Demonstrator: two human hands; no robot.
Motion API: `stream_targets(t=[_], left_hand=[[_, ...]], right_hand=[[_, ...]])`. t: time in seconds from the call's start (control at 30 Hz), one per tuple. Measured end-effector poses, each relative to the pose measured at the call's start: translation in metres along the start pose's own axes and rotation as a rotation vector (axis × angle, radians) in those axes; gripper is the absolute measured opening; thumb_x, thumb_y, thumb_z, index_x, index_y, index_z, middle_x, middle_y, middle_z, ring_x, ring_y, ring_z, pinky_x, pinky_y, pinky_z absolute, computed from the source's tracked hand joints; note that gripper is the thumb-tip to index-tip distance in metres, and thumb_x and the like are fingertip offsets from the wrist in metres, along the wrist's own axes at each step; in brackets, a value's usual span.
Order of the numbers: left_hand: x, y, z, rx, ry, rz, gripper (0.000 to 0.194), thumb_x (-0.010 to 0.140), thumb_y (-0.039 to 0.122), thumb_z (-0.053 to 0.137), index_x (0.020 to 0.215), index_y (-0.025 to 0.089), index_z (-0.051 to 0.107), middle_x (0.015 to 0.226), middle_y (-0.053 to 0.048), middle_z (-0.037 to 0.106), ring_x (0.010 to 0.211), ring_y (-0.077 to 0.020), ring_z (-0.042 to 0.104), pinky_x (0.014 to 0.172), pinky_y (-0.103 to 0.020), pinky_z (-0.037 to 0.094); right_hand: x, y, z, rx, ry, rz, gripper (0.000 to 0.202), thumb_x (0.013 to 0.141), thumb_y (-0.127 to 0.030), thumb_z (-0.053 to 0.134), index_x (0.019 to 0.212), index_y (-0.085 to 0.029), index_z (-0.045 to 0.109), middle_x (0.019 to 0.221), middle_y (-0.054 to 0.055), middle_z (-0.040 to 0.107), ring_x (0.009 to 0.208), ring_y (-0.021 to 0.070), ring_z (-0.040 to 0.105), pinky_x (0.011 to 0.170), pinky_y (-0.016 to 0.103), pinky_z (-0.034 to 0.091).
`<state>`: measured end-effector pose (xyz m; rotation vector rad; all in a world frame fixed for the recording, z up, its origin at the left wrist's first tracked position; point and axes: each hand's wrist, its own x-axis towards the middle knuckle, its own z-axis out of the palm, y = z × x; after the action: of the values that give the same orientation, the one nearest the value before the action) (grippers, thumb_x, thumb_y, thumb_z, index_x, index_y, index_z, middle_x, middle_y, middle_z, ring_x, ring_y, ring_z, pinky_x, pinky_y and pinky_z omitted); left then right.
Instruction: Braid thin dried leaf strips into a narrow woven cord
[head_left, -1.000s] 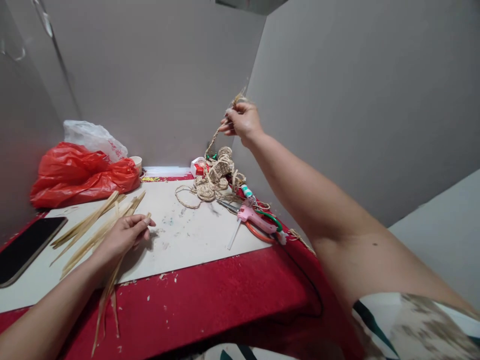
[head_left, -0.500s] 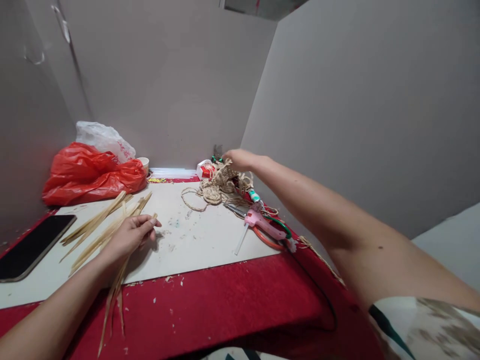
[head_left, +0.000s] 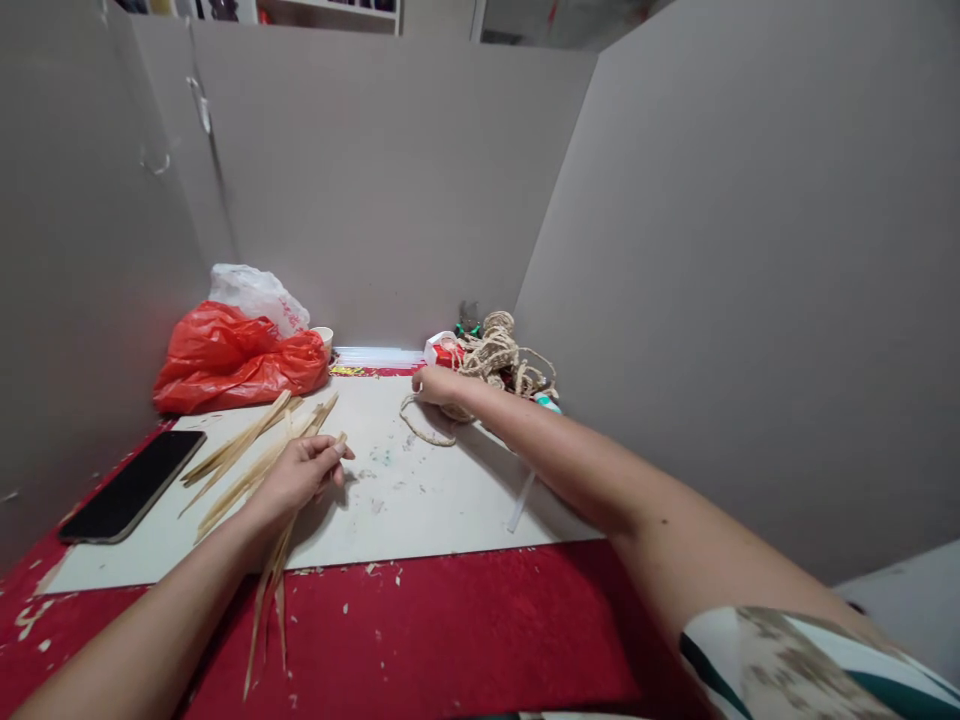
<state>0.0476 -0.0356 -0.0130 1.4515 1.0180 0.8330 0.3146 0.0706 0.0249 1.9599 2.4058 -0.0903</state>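
My left hand is closed in a pinch on a bundle of dried leaf strips, whose split ends hang over the near edge of the white board. More dried strips lie on the board just beyond that hand. Farther off, my right hand reaches across the board, its fingers closed at a braided cord that loops out from under it. A coiled part of the cord is mostly covered by the hand. Behind it rises a tangled pile of braided cord.
A black phone lies at left. Red and white plastic bags stand behind it, beside a paper cup. Clear glue sticks line the back. My right arm hides most of a glue gun; its glue stick shows. Grey partitions enclose the table.
My right hand has moved from the cord pile down toward me, to the looped cord. A woven piece has left the pile's top. My left hand keeps its pinch. The view has shifted.
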Motion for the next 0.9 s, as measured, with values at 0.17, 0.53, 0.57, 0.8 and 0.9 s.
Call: stream_targets(t=[0.17, 0.53, 0.57, 0.8, 0.9], left_hand=[[-0.003, 0.004, 0.004, -0.006, -0.006, -0.021, 0.041, 0.073, 0.052, 0.063, 0.081, 0.012, 0.061, 0.05, 0.003, 0.054, 0.034, -0.0026, 0.028, 0.035, -0.017, 0.02], [-0.001, 0.002, 0.005, -0.001, -0.023, -0.068, 0.039, 0.076, 0.051, 0.062, 0.083, 0.013, 0.061, 0.05, 0.003, 0.053, 0.034, -0.0029, 0.027, 0.036, -0.019, 0.018], [-0.001, 0.002, 0.005, 0.0, -0.022, -0.075, 0.039, 0.075, 0.051, 0.062, 0.082, 0.013, 0.06, 0.05, 0.003, 0.053, 0.034, -0.0029, 0.027, 0.036, -0.019, 0.018], [-0.001, 0.001, 0.005, 0.012, -0.032, -0.121, 0.044, 0.075, 0.055, 0.062, 0.085, 0.013, 0.061, 0.052, 0.003, 0.054, 0.036, -0.0029, 0.028, 0.037, -0.018, 0.018], [-0.003, 0.002, 0.006, -0.002, -0.023, -0.148, 0.041, 0.076, 0.053, 0.063, 0.084, 0.012, 0.061, 0.052, 0.003, 0.054, 0.037, -0.0028, 0.028, 0.038, -0.018, 0.019]], right_hand=[[0.005, 0.018, -0.003, 0.126, 0.006, 0.032, 0.015, 0.067, -0.01, 0.068, 0.081, -0.013, 0.072, 0.087, 0.01, 0.072, 0.083, 0.0224, 0.066, 0.07, 0.024, 0.046], [0.02, 0.061, -0.034, 0.855, 0.488, 0.426, 0.019, 0.088, -0.008, 0.04, 0.093, -0.008, 0.059, 0.07, 0.01, 0.065, 0.053, 0.0123, 0.061, 0.051, 0.021, 0.049], [0.022, 0.069, -0.039, 0.918, 0.537, 0.462, 0.02, 0.088, -0.007, 0.039, 0.092, -0.007, 0.059, 0.068, 0.01, 0.064, 0.053, 0.0123, 0.061, 0.05, 0.021, 0.049], [0.033, 0.12, -0.076, 1.199, 0.909, 0.638, 0.03, 0.089, -0.005, 0.028, 0.099, -0.006, 0.057, 0.066, 0.008, 0.059, 0.055, 0.0115, 0.062, 0.049, 0.02, 0.05], [0.04, 0.143, -0.093, 1.238, 1.065, 0.677, 0.034, 0.089, -0.006, 0.023, 0.1, -0.008, 0.055, 0.071, 0.008, 0.058, 0.06, 0.0115, 0.062, 0.05, 0.02, 0.049]])
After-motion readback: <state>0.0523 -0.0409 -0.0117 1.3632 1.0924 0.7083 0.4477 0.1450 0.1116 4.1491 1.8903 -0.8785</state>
